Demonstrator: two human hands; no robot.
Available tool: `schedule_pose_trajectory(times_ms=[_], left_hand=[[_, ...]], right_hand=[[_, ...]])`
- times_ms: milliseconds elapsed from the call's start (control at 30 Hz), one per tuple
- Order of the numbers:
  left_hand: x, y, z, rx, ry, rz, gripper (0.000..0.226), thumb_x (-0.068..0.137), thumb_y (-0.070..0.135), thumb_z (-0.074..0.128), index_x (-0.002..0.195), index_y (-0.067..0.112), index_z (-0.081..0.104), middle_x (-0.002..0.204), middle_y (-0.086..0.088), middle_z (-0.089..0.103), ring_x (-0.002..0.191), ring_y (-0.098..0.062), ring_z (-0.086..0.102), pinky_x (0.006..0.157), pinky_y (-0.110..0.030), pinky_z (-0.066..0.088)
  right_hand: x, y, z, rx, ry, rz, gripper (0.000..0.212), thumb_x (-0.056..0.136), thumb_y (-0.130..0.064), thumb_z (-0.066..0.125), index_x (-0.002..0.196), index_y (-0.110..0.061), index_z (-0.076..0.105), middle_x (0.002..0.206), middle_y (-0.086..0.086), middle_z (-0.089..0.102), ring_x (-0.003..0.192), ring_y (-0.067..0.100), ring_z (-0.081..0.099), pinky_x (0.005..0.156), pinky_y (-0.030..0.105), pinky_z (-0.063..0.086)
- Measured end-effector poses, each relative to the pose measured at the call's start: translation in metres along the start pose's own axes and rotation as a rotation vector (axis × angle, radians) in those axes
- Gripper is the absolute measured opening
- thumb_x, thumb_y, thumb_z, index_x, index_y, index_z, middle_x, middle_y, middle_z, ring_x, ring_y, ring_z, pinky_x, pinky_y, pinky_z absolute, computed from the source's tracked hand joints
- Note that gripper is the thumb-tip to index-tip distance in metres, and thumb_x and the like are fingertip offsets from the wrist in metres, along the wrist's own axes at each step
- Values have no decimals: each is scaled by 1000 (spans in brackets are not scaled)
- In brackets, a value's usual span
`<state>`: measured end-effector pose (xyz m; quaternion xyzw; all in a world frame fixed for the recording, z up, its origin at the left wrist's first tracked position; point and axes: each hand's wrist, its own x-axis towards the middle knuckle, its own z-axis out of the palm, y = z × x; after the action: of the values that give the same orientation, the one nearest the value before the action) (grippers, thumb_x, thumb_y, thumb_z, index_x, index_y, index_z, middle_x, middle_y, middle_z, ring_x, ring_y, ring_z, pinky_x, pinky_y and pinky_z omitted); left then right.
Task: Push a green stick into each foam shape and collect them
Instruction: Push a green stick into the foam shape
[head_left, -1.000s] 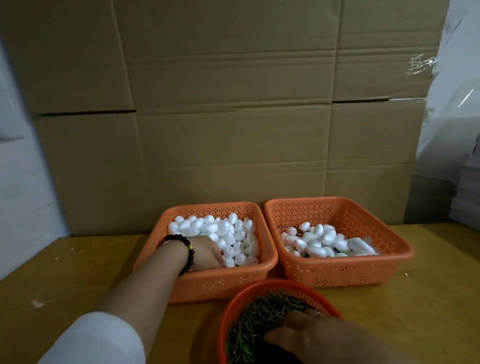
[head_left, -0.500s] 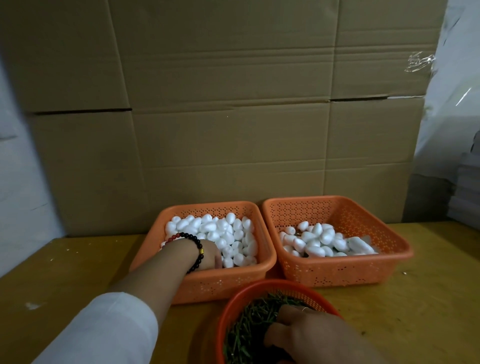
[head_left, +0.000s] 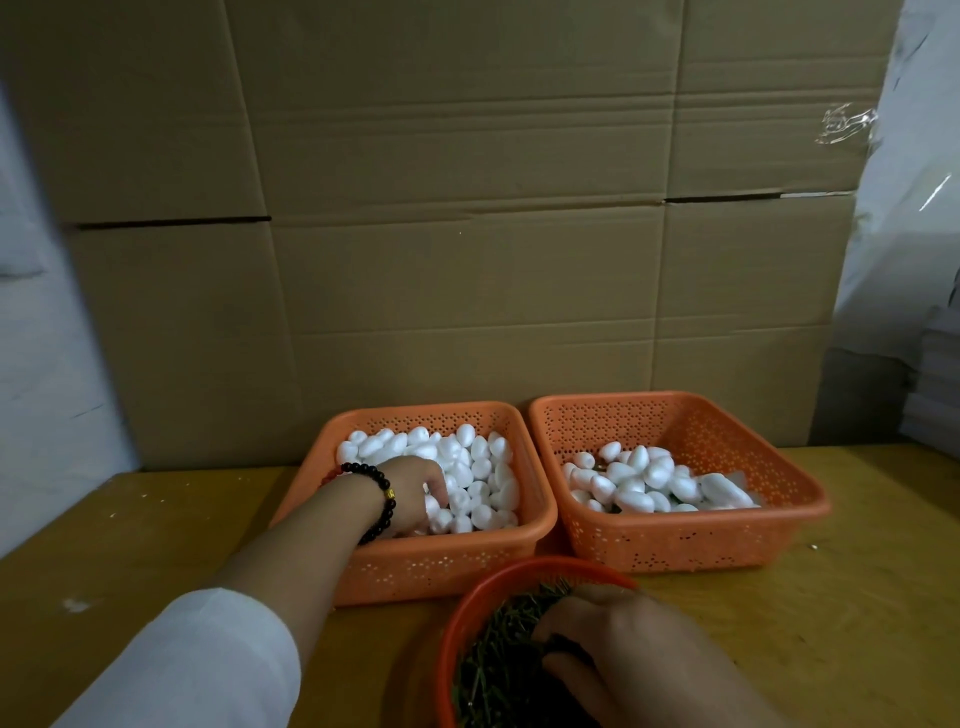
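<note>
Two orange square baskets stand side by side on the table. The left basket (head_left: 441, 551) is full of plain white foam shapes (head_left: 480, 457). My left hand (head_left: 410, 488), with a dark bead bracelet on the wrist, reaches into it with fingers curled down among the shapes; its fingertips are hidden. The right basket (head_left: 675, 545) holds a smaller heap of foam shapes (head_left: 649, 478). A round red basket (head_left: 457, 623) at the near edge holds green sticks (head_left: 498, 670). My right hand (head_left: 623, 639) is inside it, with thumb and fingers curled into the sticks.
A wall of brown cardboard boxes (head_left: 467, 260) rises right behind the baskets. The yellow wooden table (head_left: 156, 545) extends left and right of them. Clear plastic sheeting (head_left: 909, 208) and a pale stack (head_left: 940, 389) stand at the right edge.
My left hand has shifted back and forth within the foam pile and now sits a little farther in. My right hand has curled more tightly into the green sticks.
</note>
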<state>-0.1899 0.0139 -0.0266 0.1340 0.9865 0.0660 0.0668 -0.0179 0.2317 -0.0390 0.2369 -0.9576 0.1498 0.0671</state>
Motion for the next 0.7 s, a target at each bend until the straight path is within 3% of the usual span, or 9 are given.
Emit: schedule_pose_trajectory(times_ms=[67, 167, 200, 300, 400, 533, 700], left_hand=[[1, -4, 0, -119, 57, 0, 25, 82, 28, 61, 100, 44, 59, 120, 9, 45, 119, -16, 40, 96, -35, 45], [0, -6, -2, -506, 19, -36, 35, 83, 11, 56, 109, 34, 58, 104, 0, 59, 99, -18, 61, 76, -31, 57], [-2, -6, -2, -602, 1, -48, 37, 83, 9, 56, 112, 32, 58, 103, -1, 61, 98, -18, 63, 79, -33, 58], [-5, -7, -4, -647, 7, -47, 35, 80, 12, 64, 100, 40, 56, 109, 8, 61, 108, -10, 57, 96, -35, 50], [-8, -5, -4, -742, 60, -52, 40, 78, 9, 70, 108, 31, 54, 107, 5, 62, 99, -13, 62, 83, -31, 53], [-20, 5, -3, -1035, 160, -12, 37, 76, -5, 69, 102, 17, 57, 108, -6, 63, 95, -22, 67, 66, -25, 52], [-50, 14, -2, -1276, 383, 107, 29, 82, -7, 65, 99, 16, 64, 105, -3, 65, 80, -12, 64, 70, -27, 52]], right_hand=[[0, 3, 0, -9, 23, -15, 37, 93, -40, 48, 130, -41, 50, 130, -23, 52, 125, -1, 42, 105, 18, 28], [0, 3, -1, 8, 59, -22, 41, 91, -35, 53, 131, -44, 48, 132, -26, 52, 125, -8, 39, 107, 15, 25], [1, 4, -1, 23, 63, -22, 41, 89, -34, 55, 129, -44, 50, 129, -27, 54, 123, -9, 41, 105, 14, 28], [2, 4, -1, 39, 46, -2, 37, 88, -38, 58, 125, -43, 55, 122, -26, 59, 116, -9, 48, 101, 13, 34], [1, 6, 0, 73, 70, 43, 39, 84, -41, 63, 122, -41, 56, 113, -23, 63, 106, -5, 56, 90, 8, 41], [-3, 7, -3, 153, 73, 151, 27, 76, -45, 72, 99, -36, 61, 81, -21, 64, 89, -1, 62, 79, 13, 48], [-3, 7, -4, 199, 37, 199, 25, 65, -48, 79, 78, -41, 60, 71, -18, 64, 80, -2, 63, 74, 13, 49]])
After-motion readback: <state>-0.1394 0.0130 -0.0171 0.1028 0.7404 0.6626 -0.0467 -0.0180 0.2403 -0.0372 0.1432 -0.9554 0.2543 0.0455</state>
